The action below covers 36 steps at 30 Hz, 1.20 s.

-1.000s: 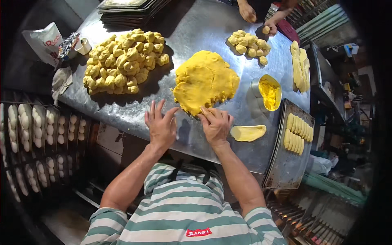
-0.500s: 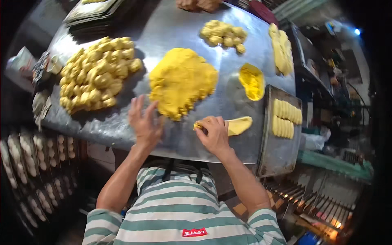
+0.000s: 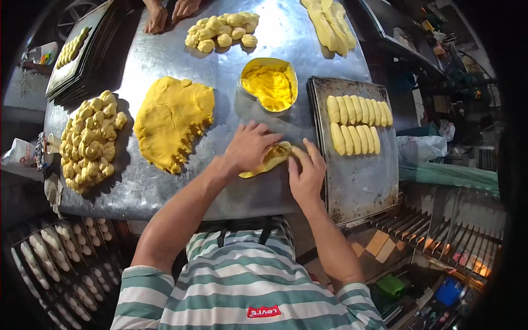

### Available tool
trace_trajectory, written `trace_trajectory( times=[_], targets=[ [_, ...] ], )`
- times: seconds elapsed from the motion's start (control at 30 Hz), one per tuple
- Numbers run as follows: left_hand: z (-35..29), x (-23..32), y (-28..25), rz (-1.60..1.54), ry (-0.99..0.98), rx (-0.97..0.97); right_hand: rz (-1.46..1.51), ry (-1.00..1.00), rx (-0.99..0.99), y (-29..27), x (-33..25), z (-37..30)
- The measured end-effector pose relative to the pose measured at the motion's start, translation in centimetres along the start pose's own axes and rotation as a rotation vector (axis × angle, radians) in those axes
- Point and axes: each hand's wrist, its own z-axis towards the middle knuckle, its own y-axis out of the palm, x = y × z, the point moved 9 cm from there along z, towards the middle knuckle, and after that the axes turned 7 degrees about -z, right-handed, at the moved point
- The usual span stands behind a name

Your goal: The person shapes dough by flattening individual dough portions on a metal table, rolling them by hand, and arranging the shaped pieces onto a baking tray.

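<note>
A flat, oblong piece of pale yellow dough (image 3: 263,168) lies on the metal table in front of me, with darker yellow filling on it. My left hand (image 3: 248,147) reaches over its far side, fingers bent onto the dough's edge. At the dough's right end, my right hand (image 3: 308,175) grips the edge between thumb and fingers. Left of my hands sits a big slab of deep yellow filling (image 3: 171,118), crumbly along its right edge. Beyond them stands a round tin (image 3: 295,77) with bright yellow paste inside.
To the right, a tray (image 3: 360,187) bears two rows of shaped dough rolls (image 3: 357,110). Dough balls pile up at the left (image 3: 91,140) and far middle (image 3: 220,30). Dough strips (image 3: 330,27) lie far right. Stacked trays (image 3: 91,60) and another person's hands (image 3: 157,17) are at far left.
The view has swung rightward. My left hand has come from beside the filling slab onto the dough. My right hand has put its lump of filling on the dough and now grips the dough's end.
</note>
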Motion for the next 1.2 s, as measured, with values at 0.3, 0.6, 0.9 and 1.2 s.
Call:
trace_trajectory(
  times=[0.3,0.6,0.9,1.2],
  targets=[
    [-13.6,-3.3,-9.5,-0.075,-0.14,0.492,0.016,-0.289,0.062,3.9,-12.8,-0.7],
    [-37.1,-13.0,-21.4,-0.074,-0.595,0.913,-0.037,-0.44,0.016,12.6,-26.7,-2.7],
    [-29.7,-9.4,-17.2,-0.213,-0.404,0.755,-0.093,-0.297,-0.154,8.7,-20.3,-3.3],
    [-5.9,1.1,-4.0,-0.132,0.133,0.153,-0.436,-0.073,-0.085,0.7,-5.1,-3.5]
  ],
)
